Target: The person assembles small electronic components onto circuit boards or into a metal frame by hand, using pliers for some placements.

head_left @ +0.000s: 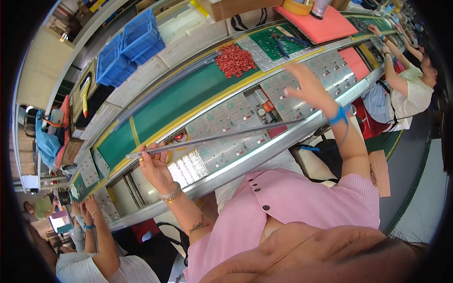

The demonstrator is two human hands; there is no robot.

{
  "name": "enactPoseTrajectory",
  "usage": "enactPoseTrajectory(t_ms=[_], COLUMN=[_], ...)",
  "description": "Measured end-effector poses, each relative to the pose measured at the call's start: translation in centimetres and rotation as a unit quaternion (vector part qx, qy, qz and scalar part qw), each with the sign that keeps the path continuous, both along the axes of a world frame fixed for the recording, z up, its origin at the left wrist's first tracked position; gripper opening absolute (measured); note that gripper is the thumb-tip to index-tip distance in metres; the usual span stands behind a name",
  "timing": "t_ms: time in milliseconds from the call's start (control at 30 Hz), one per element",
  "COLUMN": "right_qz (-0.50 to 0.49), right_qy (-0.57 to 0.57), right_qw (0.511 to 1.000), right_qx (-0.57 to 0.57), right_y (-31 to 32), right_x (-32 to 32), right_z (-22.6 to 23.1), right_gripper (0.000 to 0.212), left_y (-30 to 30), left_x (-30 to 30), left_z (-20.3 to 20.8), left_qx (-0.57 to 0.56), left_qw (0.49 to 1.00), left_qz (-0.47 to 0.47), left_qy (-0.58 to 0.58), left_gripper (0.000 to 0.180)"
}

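Note:
My left hand point(156, 170), with a ring and bracelets, is closed round one end of a long thin grey strip point(226, 136). The strip slants across the line to the right, its far end close to the metal rail. Under it lie silvery panels of circuit boards point(210, 123) dotted with small parts. My right hand point(311, 88), wearing a blue wrist strap point(339, 115), hovers above the boards at the right. Its fingers are spread, a little blurred, with nothing between them. A gap in the panels by the strip shows a red and white object point(265, 104).
Beyond the boards, a heap of small red parts point(235, 61) lies on the green surface. Pliers point(281, 48) rest on a green board point(266, 43), near pink foam point(321, 23) with a tape roll point(297, 6). Blue bins point(141, 37) stand far left. Co-workers sit on both sides.

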State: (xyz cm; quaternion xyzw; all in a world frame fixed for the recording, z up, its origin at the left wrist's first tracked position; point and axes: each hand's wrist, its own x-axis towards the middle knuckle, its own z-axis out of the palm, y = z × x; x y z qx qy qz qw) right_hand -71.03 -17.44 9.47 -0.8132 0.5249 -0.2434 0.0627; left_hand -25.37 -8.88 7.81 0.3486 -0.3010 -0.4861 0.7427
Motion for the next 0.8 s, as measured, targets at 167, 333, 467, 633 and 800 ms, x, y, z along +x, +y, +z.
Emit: enactPoseTrajectory(t_ms=[167, 333, 467, 633, 800], right_qz=[-0.267, -0.325, -0.387, -0.217, 0.096], right_qy=[0.164, 0.155, 0.167, -0.141, -0.128], right_qw=[0.949, 0.929, 0.905, 0.954, 0.985], right_qx=[0.037, 0.087, 0.054, -0.15, -0.066], right_y=[-12.2, -15.3, -16.4, -13.7, -1.1], right_x=[-5.2, -3.1, -1.8, -0.6, 7.6], right_z=[-2.6, -5.8, -7.8, -4.8, 3.9], right_gripper=[0.107, 0.101, 0.076, 0.042, 0.053], left_y=[0.9, 3.0, 2.5, 1.3, 0.7], left_x=[-1.5, -2.7, -4.5, -9.4, -12.3], left_z=[-0.5, -1.5, -2.3, -1.1, -0.2], left_qx=[0.028, 0.086, 0.11, 0.164, 0.107], left_qw=[0.997, 0.995, 0.989, 0.966, 0.958], left_qz=[-0.065, -0.04, -0.096, -0.109, -0.207], left_qy=[-0.025, -0.041, -0.031, -0.165, -0.17], left_gripper=[0.029, 0.026, 0.028, 0.03, 0.021])
